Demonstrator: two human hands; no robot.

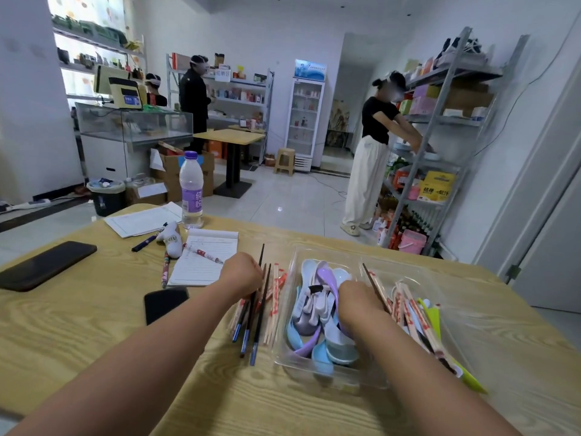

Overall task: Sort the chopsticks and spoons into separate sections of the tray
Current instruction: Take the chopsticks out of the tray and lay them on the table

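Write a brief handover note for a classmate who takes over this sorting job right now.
Left hand grips dark chopsticks from the pile on the table, left of the clear tray. Right hand holds a dark chopstick over the tray. Done: spoons fill the left section; some wrapped chopsticks lie in the right. Left: move the table's chopsticks over; some spoons still sit among the right section's chopsticks.

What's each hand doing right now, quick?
Left hand: grips a dark chopstick over the pile on the table.
Right hand: holds a dark chopstick above the tray.
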